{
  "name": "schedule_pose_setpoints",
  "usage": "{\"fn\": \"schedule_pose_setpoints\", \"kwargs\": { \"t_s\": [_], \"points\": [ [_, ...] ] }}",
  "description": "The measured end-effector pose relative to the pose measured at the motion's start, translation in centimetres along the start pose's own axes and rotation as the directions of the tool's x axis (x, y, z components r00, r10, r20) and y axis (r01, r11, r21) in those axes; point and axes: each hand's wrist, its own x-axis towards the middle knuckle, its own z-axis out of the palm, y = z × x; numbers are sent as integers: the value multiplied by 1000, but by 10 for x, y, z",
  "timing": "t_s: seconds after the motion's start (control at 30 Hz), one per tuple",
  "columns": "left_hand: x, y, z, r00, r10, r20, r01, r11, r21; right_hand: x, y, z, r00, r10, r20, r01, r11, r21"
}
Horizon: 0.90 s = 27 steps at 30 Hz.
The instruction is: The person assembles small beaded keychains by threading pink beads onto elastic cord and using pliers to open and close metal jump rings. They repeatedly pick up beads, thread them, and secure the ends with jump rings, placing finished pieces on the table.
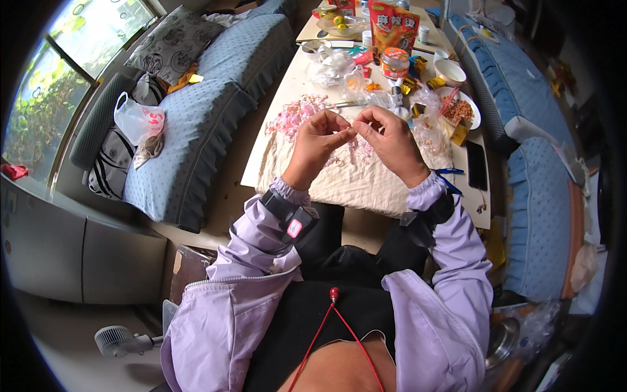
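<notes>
Above a cream cloth [313,181] on the table, my left hand [319,147] and my right hand [390,142] meet fingertip to fingertip. Both are closed in a pinch. Whatever lies between the fingertips is too small to make out. A heap of small pink and white pieces [292,120] rests on the cloth beyond my left hand, and more pink pieces [356,155] are scattered below the hands. Beside my right wrist lies a blue-handled tool [450,172], partly hidden by the sleeve.
A black phone [477,166] lies at the table's right edge. Farther back are a plate of brown nut-like bits [458,111], a white bowl [450,72], a lidded jar [394,64], a red pouch [394,27] and crumpled plastic bags [328,67]. Blue-covered sofas [215,104] flank the table.
</notes>
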Motion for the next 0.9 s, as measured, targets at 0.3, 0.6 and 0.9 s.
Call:
{"fn": "schedule_pose_setpoints", "kwargs": {
  "t_s": [0.3, 0.6, 0.9],
  "points": [
    [0, -1, -3, 998, -45, -54, 43, 999, -31, -4, 8, -6, 998, 49, 27, -48, 999, -11],
    [-3, -16, -2, 972, -186, -144, 151, 963, -222, -14, 33, 5, 943, 252, 216, -315, 886, 341],
    [-9, -34, 4, 976, -156, -155, 87, 922, -378, -15, 37, 12, 929, 288, 231, -363, 822, 439]
  ]
}}
